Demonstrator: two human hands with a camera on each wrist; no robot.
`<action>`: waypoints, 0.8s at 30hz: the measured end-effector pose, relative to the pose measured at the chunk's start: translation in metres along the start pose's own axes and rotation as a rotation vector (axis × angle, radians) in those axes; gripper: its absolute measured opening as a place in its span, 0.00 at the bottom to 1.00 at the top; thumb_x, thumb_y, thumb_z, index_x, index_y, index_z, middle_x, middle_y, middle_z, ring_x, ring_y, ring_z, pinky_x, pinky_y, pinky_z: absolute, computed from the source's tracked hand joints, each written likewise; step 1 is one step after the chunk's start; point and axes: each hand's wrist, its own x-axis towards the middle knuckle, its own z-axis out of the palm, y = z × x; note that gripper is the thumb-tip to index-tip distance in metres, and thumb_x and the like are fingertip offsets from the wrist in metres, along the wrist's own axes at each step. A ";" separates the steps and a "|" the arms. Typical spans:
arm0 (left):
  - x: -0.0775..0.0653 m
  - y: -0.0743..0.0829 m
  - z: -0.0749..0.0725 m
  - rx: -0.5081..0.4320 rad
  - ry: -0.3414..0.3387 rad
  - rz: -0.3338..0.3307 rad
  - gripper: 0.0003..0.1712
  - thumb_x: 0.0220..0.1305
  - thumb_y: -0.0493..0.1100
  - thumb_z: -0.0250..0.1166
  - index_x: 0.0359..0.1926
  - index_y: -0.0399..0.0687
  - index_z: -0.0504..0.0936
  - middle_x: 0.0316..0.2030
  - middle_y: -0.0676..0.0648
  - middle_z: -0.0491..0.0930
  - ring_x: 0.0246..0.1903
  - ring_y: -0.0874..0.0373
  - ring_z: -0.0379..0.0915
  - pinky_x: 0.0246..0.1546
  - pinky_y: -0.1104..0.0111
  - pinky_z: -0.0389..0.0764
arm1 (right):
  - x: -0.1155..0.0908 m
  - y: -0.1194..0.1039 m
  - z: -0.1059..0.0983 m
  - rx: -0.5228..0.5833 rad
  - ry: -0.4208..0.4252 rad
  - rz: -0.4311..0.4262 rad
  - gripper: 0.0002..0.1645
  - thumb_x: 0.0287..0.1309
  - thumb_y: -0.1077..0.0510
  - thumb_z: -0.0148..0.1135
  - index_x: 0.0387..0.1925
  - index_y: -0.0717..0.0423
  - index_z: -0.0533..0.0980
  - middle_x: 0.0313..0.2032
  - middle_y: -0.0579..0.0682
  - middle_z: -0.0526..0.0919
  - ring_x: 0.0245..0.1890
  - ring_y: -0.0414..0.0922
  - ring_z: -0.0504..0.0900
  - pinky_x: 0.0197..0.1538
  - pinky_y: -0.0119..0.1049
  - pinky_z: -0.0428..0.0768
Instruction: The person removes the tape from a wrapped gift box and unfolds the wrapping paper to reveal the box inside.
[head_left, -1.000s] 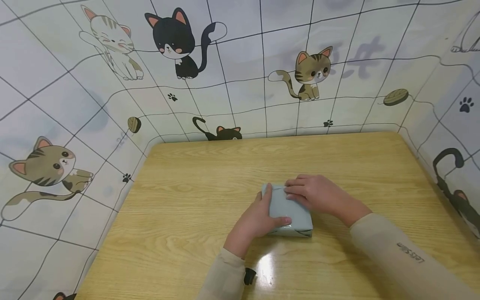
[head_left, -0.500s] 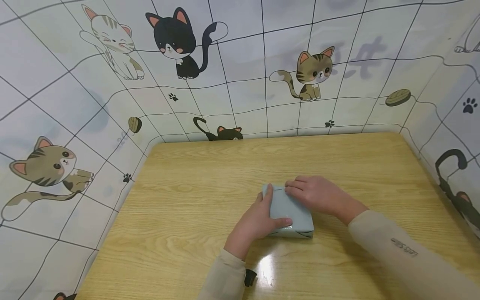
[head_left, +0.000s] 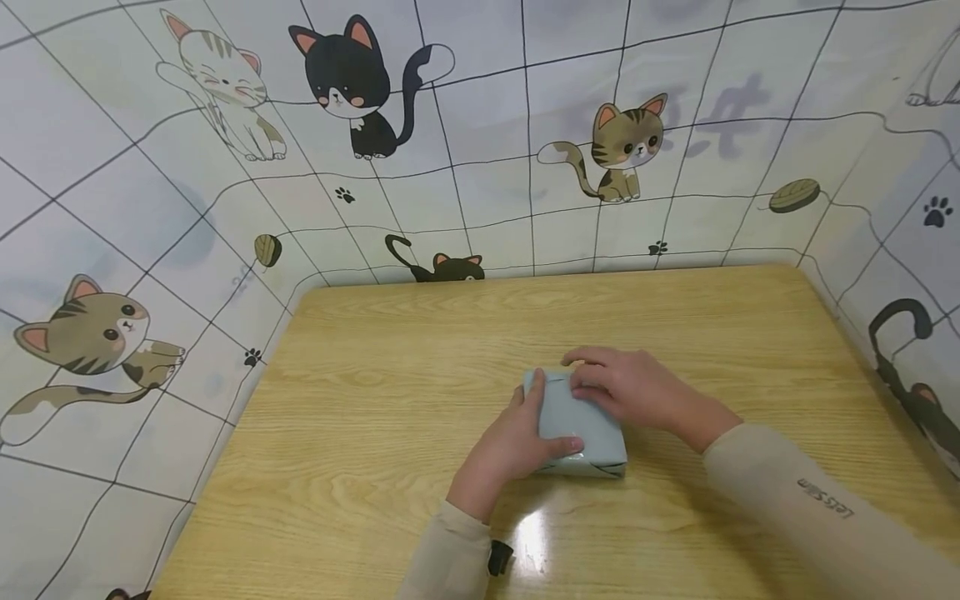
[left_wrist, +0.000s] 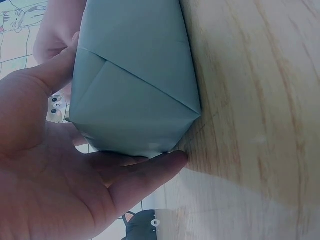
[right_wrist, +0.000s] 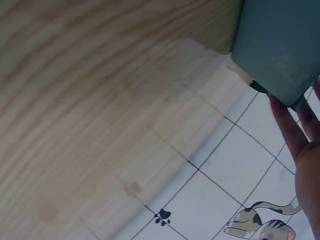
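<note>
A small box wrapped in pale blue-grey paper lies on the wooden table, a little right of the middle. My left hand grips its left side, thumb on top by a shiny strip like clear tape, other fingers around the far left edge. In the left wrist view, folded paper flaps cover one end of the box, and the left fingers touch that end. My right hand rests its fingertips on the far right part of the top. The right wrist view catches the right fingers at a corner; the right thumb is hidden.
The wooden table spreads around the box on all sides. Behind it and at both sides stand white gridded walls with printed cats. Near the left sleeve sits a small black piece, perhaps part of a wrist strap.
The right fingers shift on the top of the box: they lay close together half a second ago, and now one finger is raised and spread from the others. Left hand and box stay put.
</note>
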 end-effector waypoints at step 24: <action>0.000 0.001 -0.001 -0.009 -0.001 0.015 0.67 0.64 0.65 0.74 0.88 0.54 0.41 0.85 0.32 0.46 0.76 0.36 0.65 0.72 0.43 0.73 | 0.021 -0.014 -0.005 -0.092 -0.322 0.158 0.06 0.73 0.63 0.62 0.42 0.50 0.73 0.66 0.53 0.75 0.51 0.46 0.84 0.28 0.30 0.74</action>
